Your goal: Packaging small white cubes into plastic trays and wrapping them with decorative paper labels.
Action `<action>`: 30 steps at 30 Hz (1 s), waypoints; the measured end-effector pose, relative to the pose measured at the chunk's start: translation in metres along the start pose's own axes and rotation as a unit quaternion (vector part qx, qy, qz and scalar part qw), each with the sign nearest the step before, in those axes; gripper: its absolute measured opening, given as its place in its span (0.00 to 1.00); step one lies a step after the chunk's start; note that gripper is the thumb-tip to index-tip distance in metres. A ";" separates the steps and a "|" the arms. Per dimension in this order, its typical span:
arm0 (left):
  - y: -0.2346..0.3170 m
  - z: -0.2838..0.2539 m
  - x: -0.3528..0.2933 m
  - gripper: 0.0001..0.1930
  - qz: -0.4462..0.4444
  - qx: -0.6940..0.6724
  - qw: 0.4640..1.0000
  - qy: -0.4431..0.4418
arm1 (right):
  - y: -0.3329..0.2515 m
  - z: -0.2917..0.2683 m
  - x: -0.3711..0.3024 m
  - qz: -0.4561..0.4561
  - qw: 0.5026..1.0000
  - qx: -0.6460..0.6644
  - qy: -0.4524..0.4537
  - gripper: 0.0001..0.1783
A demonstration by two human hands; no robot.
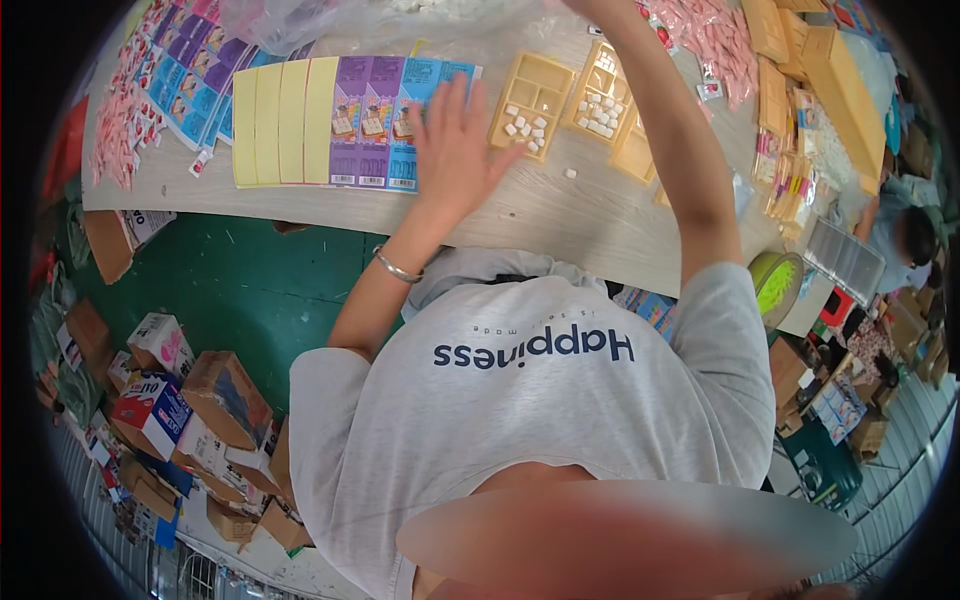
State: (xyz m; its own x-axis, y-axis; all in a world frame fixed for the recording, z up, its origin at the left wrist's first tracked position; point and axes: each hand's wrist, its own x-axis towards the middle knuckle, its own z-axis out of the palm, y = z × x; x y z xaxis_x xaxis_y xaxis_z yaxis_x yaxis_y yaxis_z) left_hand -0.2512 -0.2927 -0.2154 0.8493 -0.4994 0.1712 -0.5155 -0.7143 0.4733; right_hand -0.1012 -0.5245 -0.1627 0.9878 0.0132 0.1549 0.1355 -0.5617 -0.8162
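My left hand (455, 145) is open, fingers spread, with nothing in it. It lies over the right end of a fanned row of printed purple and blue cards (372, 110) with yellow strips at the left. Its thumb reaches to the near end of a pale yellow compartment tray (545, 75) with several small white cubes (524, 125) in one section. Beside it, a second yellow tray (582, 112) holds more white cubes (600, 115). My right forearm (665, 110) stretches over the trays to the far side; the hand is cut off by the upper edge.
One loose white cube (570, 173) lies near the table's front edge. Pink packets (715, 45) are heaped at the far right, with more pink packets (118, 145) at the left. Stacked yellow trays (840, 100) and a green basin (775, 285) stand right. Cardboard boxes (228, 400) crowd the floor.
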 end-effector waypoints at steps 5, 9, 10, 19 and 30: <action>-0.021 -0.004 0.009 0.30 0.006 -0.030 0.994 0.103 | -0.010 0.028 -0.143 0.134 0.981 0.099 -0.097 0.11; -0.013 0.004 0.010 0.20 0.029 -0.136 0.989 0.043 | 0.001 0.053 -0.176 -0.043 0.993 -0.094 -0.061 0.17; -0.012 0.006 0.008 0.20 0.038 -0.161 0.986 0.016 | 0.002 0.053 -0.180 -0.043 0.993 -0.093 -0.061 0.17; -0.008 0.017 0.007 0.16 0.075 -0.159 0.983 0.060 | 0.005 0.045 -0.196 0.005 0.998 -0.039 -0.044 0.22; 0.006 0.026 0.014 0.36 0.144 0.024 0.988 -0.048 | 0.033 -0.043 -0.234 0.256 0.897 0.216 0.287 0.11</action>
State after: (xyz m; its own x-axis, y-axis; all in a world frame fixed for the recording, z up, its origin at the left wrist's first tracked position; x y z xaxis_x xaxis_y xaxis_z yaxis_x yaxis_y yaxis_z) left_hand -0.2456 -0.3169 -0.2330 0.6534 -0.7275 0.2092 -0.7406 -0.5573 0.3753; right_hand -0.3313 -0.5813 -0.2019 0.7439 -0.6529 -0.1425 -0.1861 0.0023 -0.9825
